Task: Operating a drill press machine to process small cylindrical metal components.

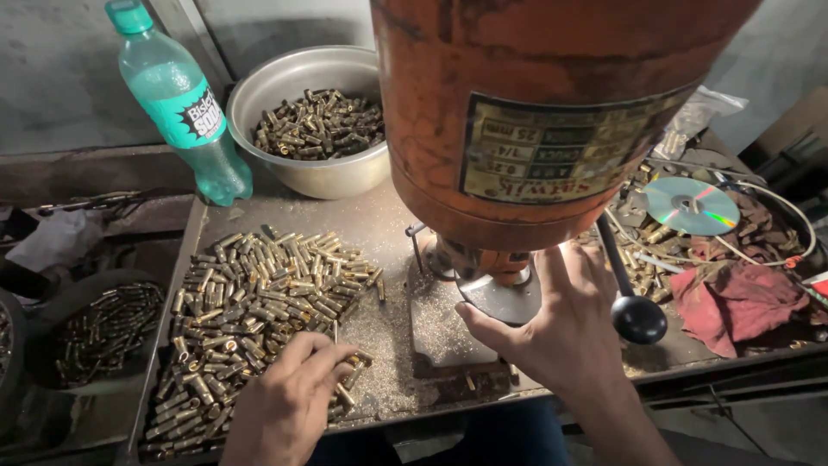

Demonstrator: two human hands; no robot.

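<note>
A large heap of small brass cylinders (250, 293) covers the left of a metal tray table (379, 224). My left hand (289, 401) rests on the near edge of that heap, fingers curled down on a few pieces; what it grips is hidden. My right hand (556, 324) reaches under the orange drill press head (535, 103), fingers and thumb at the metal fixture (496, 298) below the spindle. Whether a piece is pinched there is unclear.
A steel bowl (306, 177) of brass parts and a green plastic bottle (181, 103) stand at the back left. The press lever's black knob (638, 318) hangs by my right hand. A disc (690, 205), red rag (737, 298) and cables lie at the right. More brass pieces (108, 332) lie lower left.
</note>
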